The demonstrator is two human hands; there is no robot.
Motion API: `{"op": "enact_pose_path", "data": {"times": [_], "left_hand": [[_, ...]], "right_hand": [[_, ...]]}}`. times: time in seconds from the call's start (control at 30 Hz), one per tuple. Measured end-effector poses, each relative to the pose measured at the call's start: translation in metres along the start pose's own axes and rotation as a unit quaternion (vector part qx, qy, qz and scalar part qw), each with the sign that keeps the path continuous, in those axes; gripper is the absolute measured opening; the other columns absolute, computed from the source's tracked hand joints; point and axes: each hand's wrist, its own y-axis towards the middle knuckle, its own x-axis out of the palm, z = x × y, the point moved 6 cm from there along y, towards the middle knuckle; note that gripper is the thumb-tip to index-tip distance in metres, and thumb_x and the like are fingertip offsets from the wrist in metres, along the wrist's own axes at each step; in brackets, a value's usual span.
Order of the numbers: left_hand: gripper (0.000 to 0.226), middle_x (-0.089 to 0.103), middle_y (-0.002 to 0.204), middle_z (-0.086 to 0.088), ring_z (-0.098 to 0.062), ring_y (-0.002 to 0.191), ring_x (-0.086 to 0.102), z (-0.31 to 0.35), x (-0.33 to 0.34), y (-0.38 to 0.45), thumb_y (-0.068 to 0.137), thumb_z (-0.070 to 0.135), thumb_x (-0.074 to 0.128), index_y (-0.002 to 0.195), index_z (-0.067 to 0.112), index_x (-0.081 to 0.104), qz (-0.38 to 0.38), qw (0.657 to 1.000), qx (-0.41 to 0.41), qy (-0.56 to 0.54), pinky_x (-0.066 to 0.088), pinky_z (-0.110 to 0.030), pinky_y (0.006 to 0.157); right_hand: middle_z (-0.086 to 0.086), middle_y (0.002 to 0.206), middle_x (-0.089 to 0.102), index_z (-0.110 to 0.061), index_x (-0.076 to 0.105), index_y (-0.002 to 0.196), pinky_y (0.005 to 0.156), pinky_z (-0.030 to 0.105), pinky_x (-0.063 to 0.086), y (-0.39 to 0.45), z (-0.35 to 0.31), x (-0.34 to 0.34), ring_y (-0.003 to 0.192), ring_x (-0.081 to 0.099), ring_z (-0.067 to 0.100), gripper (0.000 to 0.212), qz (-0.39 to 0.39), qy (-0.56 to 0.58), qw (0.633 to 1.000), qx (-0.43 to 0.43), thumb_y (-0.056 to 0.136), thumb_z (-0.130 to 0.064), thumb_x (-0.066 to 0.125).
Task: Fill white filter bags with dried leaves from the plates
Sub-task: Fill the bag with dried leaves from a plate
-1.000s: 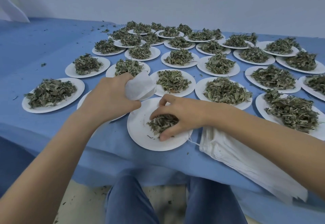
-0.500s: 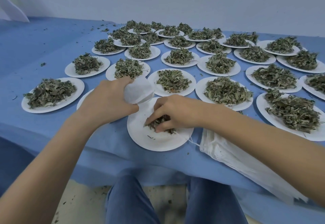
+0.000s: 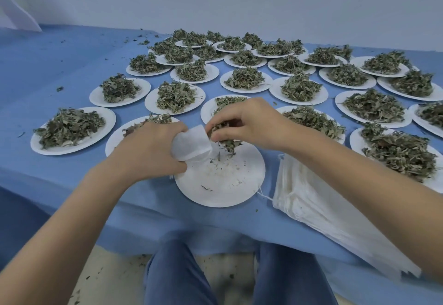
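Observation:
My left hand (image 3: 148, 146) grips a white filter bag (image 3: 190, 145) just above the near white plate (image 3: 223, 184), which holds only crumbs. My right hand (image 3: 247, 122) is closed on a clump of dried leaves (image 3: 225, 140) and holds it at the bag's mouth, with some leaves hanging below the fingers. Several more plates heaped with dried leaves (image 3: 176, 97) cover the blue table beyond my hands.
A stack of empty white filter bags (image 3: 323, 211) lies at the table's front edge, right of the near plate. A full plate (image 3: 72, 129) sits at the left, others (image 3: 400, 156) at the right. Loose leaf bits dot the blue cloth (image 3: 60, 65). My knees are below the table edge.
My right hand scooped the last leaves off the near plate and lifted them to the bag. The left hand lowered and tilted the bag toward it.

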Motion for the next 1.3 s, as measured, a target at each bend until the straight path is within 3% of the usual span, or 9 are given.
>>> {"op": "enact_pose_path", "data": {"times": [0.1, 0.23, 0.47, 0.57, 0.73, 0.83, 1.07, 1.17, 1.3], "left_hand": [[0.035, 0.058, 0.073, 0.007, -0.019, 0.072, 0.052, 0.011, 0.000, 0.001, 0.058, 0.027, 0.069, 0.088, 0.028, 0.051, 0.027, 0.999, 0.022, -0.030, 0.044, -0.030, 0.058], [0.035, 0.061, 0.073, 0.010, -0.005, 0.067, 0.054, 0.019, 0.000, 0.001, 0.058, 0.031, 0.069, 0.090, 0.031, 0.054, 0.038, 0.995, 0.021, -0.092, 0.041, -0.022, 0.051], [0.037, 0.061, 0.068, 0.008, -0.003, 0.064, 0.053, 0.018, 0.003, -0.003, 0.046, 0.054, 0.068, 0.070, 0.028, 0.059, -0.005, 0.987, -0.004, -0.163, 0.037, -0.024, 0.054], [0.040, 0.063, 0.072, 0.019, 0.004, 0.066, 0.055, 0.022, 0.003, -0.003, 0.041, 0.065, 0.062, 0.072, 0.039, 0.061, -0.034, 0.976, -0.005, -0.216, 0.038, -0.019, 0.056], [0.046, 0.063, 0.071, 0.019, 0.010, 0.067, 0.054, 0.026, 0.004, 0.000, 0.043, 0.075, 0.058, 0.073, 0.040, 0.062, -0.036, 0.974, -0.011, -0.221, 0.036, -0.022, 0.054], [0.050, 0.063, 0.073, 0.015, 0.003, 0.067, 0.056, 0.024, 0.003, 0.002, 0.041, 0.073, 0.059, 0.073, 0.035, 0.060, -0.026, 0.978, -0.008, -0.207, 0.039, -0.023, 0.056], [0.047, 0.061, 0.081, 0.016, 0.006, 0.073, 0.053, 0.024, -0.002, 0.003, 0.048, 0.056, 0.065, 0.089, 0.033, 0.058, 0.014, 0.986, -0.004, -0.166, 0.040, -0.019, 0.059], [0.039, 0.061, 0.077, 0.015, 0.004, 0.069, 0.053, 0.028, -0.005, 0.003, 0.057, 0.056, 0.064, 0.089, 0.033, 0.059, 0.041, 0.985, 0.021, -0.164, 0.037, -0.010, 0.053], [0.031, 0.058, 0.064, 0.013, 0.012, 0.063, 0.050, 0.036, -0.007, 0.000, 0.071, 0.052, 0.065, 0.083, 0.025, 0.059, 0.071, 0.982, 0.056, -0.165, 0.035, -0.004, 0.054]], "right_hand": [[-0.004, 0.093, 0.072, -0.023, 0.071, 0.101, 0.076, 0.032, 0.050, 0.002, -0.007, 0.001, 0.078, 0.063, 0.009, 0.021, 0.025, 0.006, 1.000, -0.004, 0.081, -0.021, 0.068], [-0.018, 0.078, 0.063, -0.024, 0.072, 0.099, 0.067, 0.018, 0.049, 0.002, -0.008, -0.004, 0.059, 0.055, -0.009, 0.022, 0.067, 0.088, 0.994, 0.011, 0.078, -0.017, 0.070], [-0.026, 0.046, 0.057, -0.022, 0.073, 0.095, 0.051, 0.007, 0.037, 0.006, -0.012, -0.003, 0.049, 0.052, -0.008, 0.020, -0.077, 0.030, 0.997, 0.009, 0.075, -0.018, 0.073], [-0.029, 0.048, 0.058, -0.027, 0.072, 0.097, 0.057, 0.013, 0.040, 0.008, -0.012, 0.002, 0.054, 0.054, -0.007, 0.022, -0.111, 0.012, 0.994, 0.010, 0.077, -0.020, 0.071], [0.005, 0.083, 0.070, -0.026, 0.069, 0.100, 0.070, 0.033, 0.044, 0.006, -0.014, 0.012, 0.071, 0.053, 0.011, 0.019, -0.183, 0.075, 0.980, 0.010, 0.089, -0.018, 0.055], [-0.007, 0.088, 0.068, -0.021, 0.065, 0.107, 0.078, 0.026, 0.048, 0.003, -0.014, 0.012, 0.077, 0.058, 0.005, 0.037, -0.235, 0.128, 0.963, 0.022, 0.083, 0.002, 0.048], [0.001, 0.084, 0.069, -0.017, 0.060, 0.092, 0.064, 0.018, 0.053, 0.011, -0.002, 0.008, 0.066, 0.065, 0.006, 0.024, -0.093, 0.200, 0.973, 0.070, 0.082, 0.005, 0.056], [-0.006, 0.067, 0.068, -0.021, 0.060, 0.081, 0.062, 0.021, 0.053, 0.012, 0.003, 0.000, 0.052, 0.060, -0.002, 0.019, -0.002, 0.116, 0.990, 0.077, 0.077, -0.003, 0.066], [-0.006, 0.065, 0.067, -0.014, 0.073, 0.084, 0.059, 0.002, 0.043, 0.011, -0.008, -0.004, 0.050, 0.054, -0.014, 0.018, 0.035, 0.023, 0.999, 0.023, 0.072, -0.002, 0.067]]}}
